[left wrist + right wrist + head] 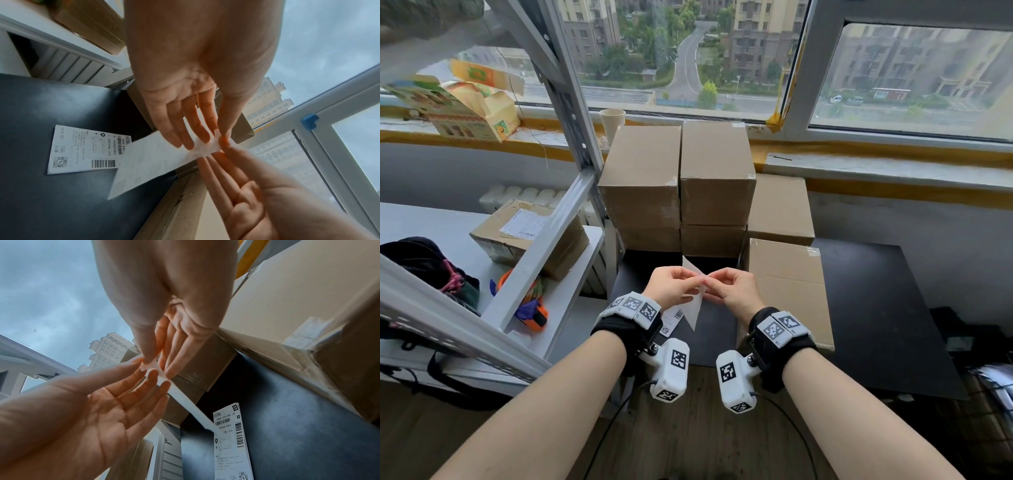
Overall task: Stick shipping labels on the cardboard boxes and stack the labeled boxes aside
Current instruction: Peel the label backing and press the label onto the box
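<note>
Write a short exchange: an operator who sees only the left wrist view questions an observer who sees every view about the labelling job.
Operator: My view shows the left hand and right hand pinching a label between them. Where is the nearest box for it?
Observer: In the head view, a cardboard box lies on the black table, just right of the hands, and its top shows no label.
Operator: Is any box labelled already?
Observer: Yes, one labelled box lies on the white shelf to the left. The stacked boxes by the window show no labels.
</note>
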A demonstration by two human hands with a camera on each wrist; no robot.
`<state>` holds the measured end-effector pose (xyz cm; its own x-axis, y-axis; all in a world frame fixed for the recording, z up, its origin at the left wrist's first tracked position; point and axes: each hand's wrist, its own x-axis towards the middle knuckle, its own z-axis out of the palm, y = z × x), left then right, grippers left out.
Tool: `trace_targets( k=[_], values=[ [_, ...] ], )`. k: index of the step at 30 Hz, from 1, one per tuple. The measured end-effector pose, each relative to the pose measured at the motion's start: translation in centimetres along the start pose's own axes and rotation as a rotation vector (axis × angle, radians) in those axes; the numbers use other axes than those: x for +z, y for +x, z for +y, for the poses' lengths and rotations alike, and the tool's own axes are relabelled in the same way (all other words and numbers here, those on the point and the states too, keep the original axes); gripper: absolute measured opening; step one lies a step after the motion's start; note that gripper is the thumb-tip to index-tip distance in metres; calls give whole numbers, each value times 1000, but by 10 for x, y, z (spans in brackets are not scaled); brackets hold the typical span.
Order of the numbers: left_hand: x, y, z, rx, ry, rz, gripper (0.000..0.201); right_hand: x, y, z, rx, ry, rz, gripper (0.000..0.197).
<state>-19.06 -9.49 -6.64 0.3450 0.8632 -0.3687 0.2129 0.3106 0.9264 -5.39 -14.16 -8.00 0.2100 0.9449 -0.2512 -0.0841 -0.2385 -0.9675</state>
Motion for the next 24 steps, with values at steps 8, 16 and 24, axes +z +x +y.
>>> trace_targets(
  k=[8, 16, 24],
  values=[
    [-14, 6, -5, 67, 4, 171, 15, 3, 6, 2, 48, 166, 156, 9],
    [-44, 15, -12, 1, -33, 448, 10, -9, 13, 2, 70, 184, 281, 7],
    [-70, 19, -26, -66, 5, 678, 14, -23, 19, -1, -26, 14, 481, 12]
  ],
)
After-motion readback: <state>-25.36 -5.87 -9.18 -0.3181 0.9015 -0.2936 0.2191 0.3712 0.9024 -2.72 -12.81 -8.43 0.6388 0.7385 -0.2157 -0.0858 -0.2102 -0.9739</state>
